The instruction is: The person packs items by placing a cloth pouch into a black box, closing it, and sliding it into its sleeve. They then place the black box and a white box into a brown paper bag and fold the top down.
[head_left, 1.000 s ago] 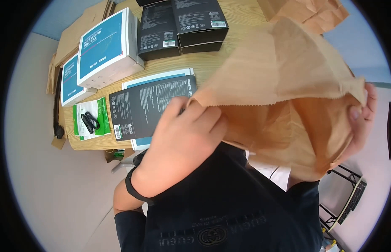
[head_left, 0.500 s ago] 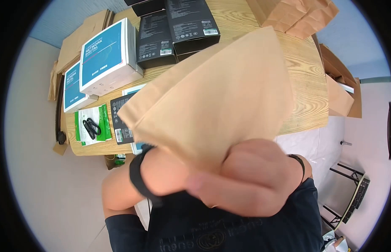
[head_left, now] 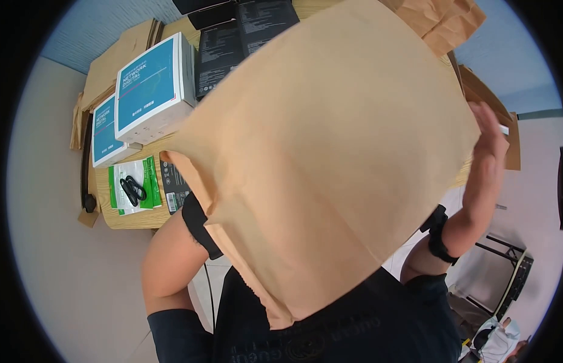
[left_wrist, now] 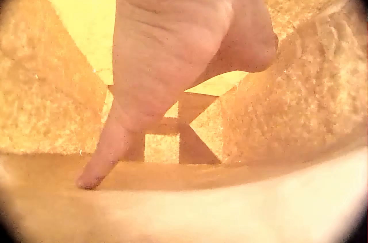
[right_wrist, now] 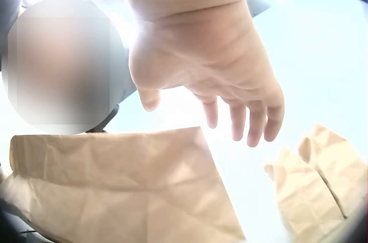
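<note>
A large brown paper bag (head_left: 330, 151) spreads in front of my chest, its folded mouth edge toward my left arm. My left hand (left_wrist: 167, 53) is inside the bag, hidden in the head view. The left wrist view shows it among the bag's inner walls, above the folded bottom panel (left_wrist: 161, 148), with one finger extended straight. Off the bag's right side, my right hand (head_left: 490, 142) is raised. In the right wrist view its fingers (right_wrist: 237, 122) are spread and loosely bent, holding nothing, above the bag.
White-and-blue boxes (head_left: 151, 85) and black boxes (head_left: 266, 24) stand on the wooden table (head_left: 133, 221). A coiled black cable (head_left: 132, 190) lies on a green-and-white packet (head_left: 151, 181) at the left. Behind the bag is another crumpled paper bag (head_left: 448, 21). An open carton (head_left: 513, 145) is at the right.
The bag has swung from the right to in front of my chest, its mouth now facing left. My left hand has gone inside it. My right hand has let go of it and moved right.
</note>
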`<action>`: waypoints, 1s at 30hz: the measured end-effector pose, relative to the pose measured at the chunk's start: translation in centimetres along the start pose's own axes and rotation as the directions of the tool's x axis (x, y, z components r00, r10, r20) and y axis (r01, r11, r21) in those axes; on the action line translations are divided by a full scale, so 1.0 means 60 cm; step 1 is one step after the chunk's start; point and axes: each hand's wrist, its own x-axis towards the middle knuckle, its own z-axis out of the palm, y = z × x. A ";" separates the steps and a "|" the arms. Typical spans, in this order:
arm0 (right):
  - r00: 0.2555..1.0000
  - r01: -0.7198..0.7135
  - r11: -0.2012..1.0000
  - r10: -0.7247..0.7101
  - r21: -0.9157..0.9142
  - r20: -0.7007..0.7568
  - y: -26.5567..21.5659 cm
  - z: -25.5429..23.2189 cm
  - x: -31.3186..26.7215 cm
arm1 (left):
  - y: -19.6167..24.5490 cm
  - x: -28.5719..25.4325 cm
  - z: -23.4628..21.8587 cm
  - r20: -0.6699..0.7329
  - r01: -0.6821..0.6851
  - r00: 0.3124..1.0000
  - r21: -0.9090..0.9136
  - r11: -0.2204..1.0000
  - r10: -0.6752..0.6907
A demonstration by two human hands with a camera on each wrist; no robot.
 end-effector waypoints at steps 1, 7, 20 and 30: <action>0.994 -0.094 0.979 0.102 0.180 -0.038 0.024 0.012 -0.010 | 0.000 0.006 -0.003 0.009 -0.007 1.000 0.020 1.000 0.007; 0.973 -0.228 0.854 0.184 0.468 0.139 0.079 -0.001 -0.047 | 0.010 -0.010 -0.005 0.059 -0.047 0.998 0.154 0.987 0.038; 0.985 -0.016 0.944 0.072 0.329 -0.159 0.050 0.066 -0.043 | 0.005 -0.018 -0.088 0.192 -0.141 0.979 0.405 0.903 0.067; 0.995 -0.076 0.862 0.032 0.501 0.097 0.063 0.027 -0.090 | 0.019 -0.012 -0.050 0.271 -0.208 0.961 0.569 0.795 0.057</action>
